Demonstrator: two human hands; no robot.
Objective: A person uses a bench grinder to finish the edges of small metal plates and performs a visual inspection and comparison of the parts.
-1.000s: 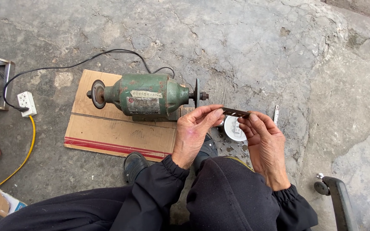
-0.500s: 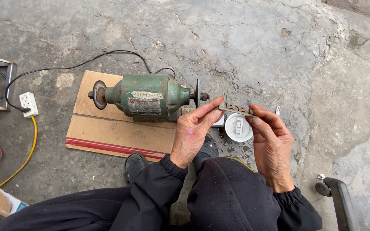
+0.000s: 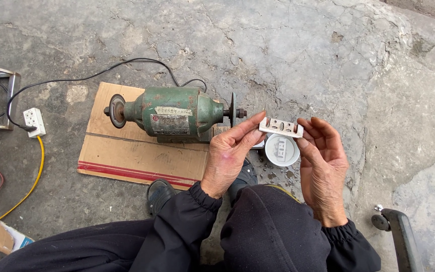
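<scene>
Held piece: a flat, pale metal blade [image 3: 281, 127] with slots cut through it, held level in the air between both hands, just above a small white cup and to the right of the grinder's wheel.
Left hand [image 3: 229, 153]: palm turned up and half closed; the thumb and forefinger pinch the left end of the blade, the other fingers curl loosely below.
Right hand [image 3: 323, 163]: mostly open, fingers long and a little bent; the fingertips and thumb hold the right end of the blade.
White cup [image 3: 282, 150]: a round, shallow container on the ground directly under the blade, with a small pale piece lying inside; what that piece is cannot be told.
Bench grinder [image 3: 173, 114]: a worn green motor body lying across a sheet of cardboard, a dark wheel [image 3: 233, 109] on its right shaft end close to the left hand's fingertips, a rusty disc on its left end.
Cardboard [image 3: 127, 153]: a flat brown sheet with a red strip along its near edge, lying on the concrete.
Cable [image 3: 91, 76]: a black lead that loops from the grinder back over the ground to a white socket block [image 3: 34, 122] at the left, where a yellow cord [image 3: 35, 174] runs off.
Sleeves and knees: dark clothing fills the lower edge; a black shoe [image 3: 160, 194] shows beside the cardboard.
Ground [image 3: 328, 55]: rough, cracked grey concrete.
</scene>
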